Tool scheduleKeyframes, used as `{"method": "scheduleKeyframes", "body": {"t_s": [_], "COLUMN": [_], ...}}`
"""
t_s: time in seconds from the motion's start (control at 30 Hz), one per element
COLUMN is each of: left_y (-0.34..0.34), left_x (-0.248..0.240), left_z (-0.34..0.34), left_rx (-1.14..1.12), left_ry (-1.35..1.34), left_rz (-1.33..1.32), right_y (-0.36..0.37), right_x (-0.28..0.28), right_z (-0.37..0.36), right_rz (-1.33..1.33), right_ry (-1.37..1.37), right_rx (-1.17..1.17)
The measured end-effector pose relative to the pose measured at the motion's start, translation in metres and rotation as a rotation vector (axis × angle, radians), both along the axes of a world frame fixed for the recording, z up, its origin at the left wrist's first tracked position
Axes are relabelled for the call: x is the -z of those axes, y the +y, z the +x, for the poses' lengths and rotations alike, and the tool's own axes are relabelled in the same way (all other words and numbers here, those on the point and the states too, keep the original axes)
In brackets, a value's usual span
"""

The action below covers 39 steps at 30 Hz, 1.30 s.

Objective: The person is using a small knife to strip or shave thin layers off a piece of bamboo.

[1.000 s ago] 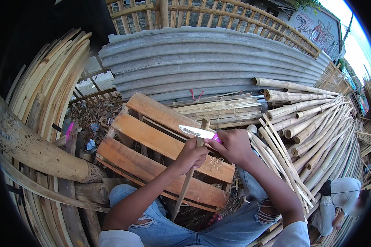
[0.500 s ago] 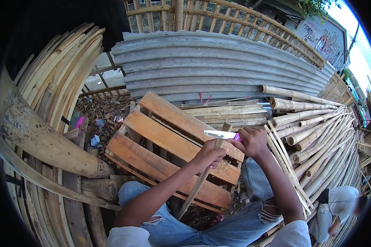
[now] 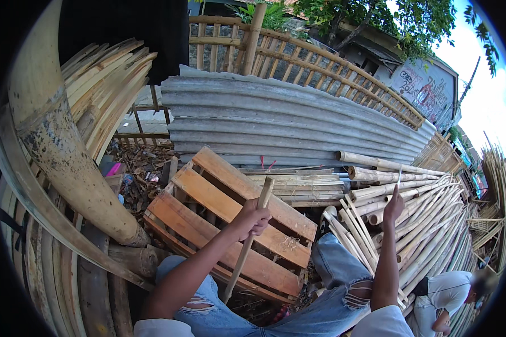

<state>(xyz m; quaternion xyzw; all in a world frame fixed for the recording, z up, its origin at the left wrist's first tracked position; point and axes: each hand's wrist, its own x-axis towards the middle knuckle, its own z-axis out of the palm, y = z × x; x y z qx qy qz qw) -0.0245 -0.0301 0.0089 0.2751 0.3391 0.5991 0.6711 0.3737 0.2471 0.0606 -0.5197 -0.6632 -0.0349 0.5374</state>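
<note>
My left hand (image 3: 251,221) is closed around a pale bamboo stick (image 3: 239,265), which stands tilted, its upper end above my fist and its lower end down between my knees. Raised out to the right, my right hand (image 3: 394,208) grips a knife (image 3: 400,176) whose thin blade points up, apart from the stick. The fingers cover the knife's handle. Behind the stick lies a slatted wooden pallet (image 3: 230,194), with a few pale shavings on its right part.
Bamboo poles (image 3: 416,219) are piled at the right, near a crouching person (image 3: 447,295). A thick bamboo trunk (image 3: 67,151) and split strips (image 3: 104,101) crowd the left. Corrugated metal sheeting (image 3: 287,115) and a bamboo fence (image 3: 320,62) stand at the back.
My right hand has lifted the knife off the stick and swung it right, blade now upward. My left hand has shifted left and down in view with the stick. The view has tilted up.
</note>
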Motion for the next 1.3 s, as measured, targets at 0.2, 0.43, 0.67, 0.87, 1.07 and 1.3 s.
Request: {"method": "scheduleKeyframes", "body": {"t_s": [0.2,0.43,0.67,0.87,1.07,1.3], "left_y": [0.018,0.031,0.024,0.024,0.023,0.024], "left_x": [0.004,0.003,0.001,-0.002,-0.002,-0.002], "left_z": [0.023,0.048,0.046,0.049,0.042,0.041], "left_rx": [0.019,-0.020,-0.015,-0.046,-0.008,0.058], "left_ry": [0.043,0.131,0.161,0.117,0.101,0.088], "left_rz": [-0.032,-0.045,-0.090,-0.108,-0.125,-0.118], "right_y": [-0.045,-0.118,-0.159,-0.149,-0.146,-0.132], "right_x": [0.021,-0.025,-0.023,-0.008,-0.009,-0.006], "right_z": [-0.037,-0.147,-0.198,-0.209,-0.219,-0.214], "right_rz": [-0.348,-0.517,-0.234,-0.181,0.005,0.205], "right_ry": [0.031,-0.269,-0.847,-0.802,-0.798,-0.793], "right_rx": [-0.210,-0.624,-0.830,-0.822,-0.820,-0.746]}}
